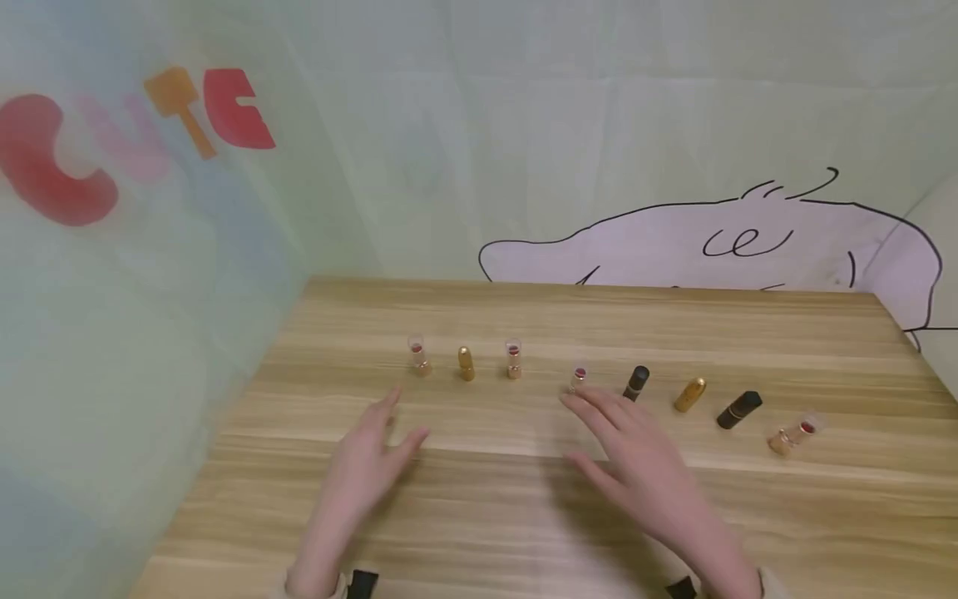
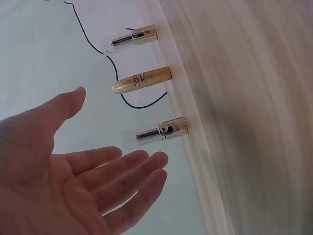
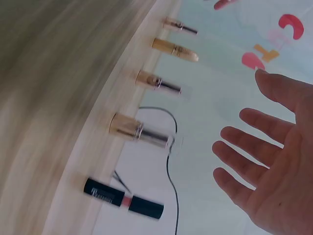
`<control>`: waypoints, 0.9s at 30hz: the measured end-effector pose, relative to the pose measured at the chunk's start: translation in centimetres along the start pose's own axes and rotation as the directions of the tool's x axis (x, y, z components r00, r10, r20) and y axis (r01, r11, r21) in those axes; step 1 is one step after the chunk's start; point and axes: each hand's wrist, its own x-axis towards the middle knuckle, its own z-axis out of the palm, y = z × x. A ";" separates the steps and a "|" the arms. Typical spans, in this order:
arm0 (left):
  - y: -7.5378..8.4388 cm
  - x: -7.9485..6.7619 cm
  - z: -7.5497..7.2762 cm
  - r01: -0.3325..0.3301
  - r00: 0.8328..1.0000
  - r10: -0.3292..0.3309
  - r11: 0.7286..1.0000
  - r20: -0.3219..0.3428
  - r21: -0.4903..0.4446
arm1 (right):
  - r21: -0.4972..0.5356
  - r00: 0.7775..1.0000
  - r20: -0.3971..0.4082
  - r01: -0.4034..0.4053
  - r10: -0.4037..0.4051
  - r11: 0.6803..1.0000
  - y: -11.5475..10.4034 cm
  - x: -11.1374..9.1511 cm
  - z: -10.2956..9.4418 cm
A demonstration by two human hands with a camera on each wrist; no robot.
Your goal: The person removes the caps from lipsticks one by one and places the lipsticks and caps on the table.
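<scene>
Eight lipsticks stand on the desk point(image 1: 494, 524) in one loose row, their order from the left being the first clear tube point(image 1: 419, 358), the first gold tube point(image 1: 466, 363), the second clear tube point(image 1: 513, 361), the third clear tube point(image 1: 580, 376), the first black tube point(image 1: 637, 381), the second gold tube point(image 1: 690, 394), the second black tube point(image 1: 739, 409) and the last clear tube point(image 1: 786, 437). The row's right end lies nearer the person.

Both hands are wide and hold nothing. The left hand point(image 1: 362, 457) has its thumb well away from its fingers, near the first clear tube; the left wrist view shows its fingertips just beside that cap. The right hand point(image 1: 636, 457) reaches toward the third clear tube and hides its base in the head view — whether it touches, that view alone cannot tell, though the right wrist view shows the fingers apart from the tubes.

The step in hand looks like reaching or squaring up to the row, with no tube gripped. A next move on the third clear tube would call for narrowing thumb and fingers around it — gently, since a slim upright tube could tip and knock the first black tube beside it.
</scene>
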 end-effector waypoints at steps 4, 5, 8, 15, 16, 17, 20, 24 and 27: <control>-0.5 0.6 -0.1 0.009 1.000 -0.010 0.999 -0.008 -0.037 | 0.021 1.000 0.006 0.009 -0.009 1.000 -0.7 1.4 0.6; -0.6 0.7 -0.1 0.010 1.000 -0.010 0.999 -0.009 -0.048 | 0.027 1.000 0.012 0.005 -0.005 1.000 -0.9 1.8 0.7; -1.1 1.2 -0.1 0.013 1.000 -0.014 0.996 -0.008 -0.083 | 0.049 0.999 0.034 -0.009 0.007 0.999 -1.4 2.8 1.0; -1.8 2.5 -0.1 0.060 0.998 -0.059 0.979 0.009 -0.194 | 0.097 0.999 0.039 0.001 -0.005 0.995 -2.4 5.0 2.1; -2.0 2.8 0.0 0.061 0.998 -0.061 0.977 0.008 -0.203 | 0.103 0.999 0.045 0.001 -0.006 0.995 -2.6 5.3 2.2; -2.1 3.0 0.0 0.063 0.998 -0.063 0.976 0.005 -0.210 | 0.109 0.999 0.050 0.005 -0.011 0.994 -2.7 5.7 2.4; -2.3 3.7 0.1 0.071 0.997 -0.072 0.974 0.003 -0.217 | 0.114 0.998 0.064 0.018 -0.026 0.993 -3.2 6.8 2.8; -2.6 4.5 0.1 0.074 0.997 -0.075 0.972 0.005 -0.221 | 0.117 0.997 0.060 0.050 -0.058 0.992 -3.9 8.6 3.4; -2.6 5.1 0.0 0.072 0.997 -0.073 0.969 0.005 -0.235 | 0.136 0.996 0.049 0.072 -0.079 0.988 -4.4 9.8 3.8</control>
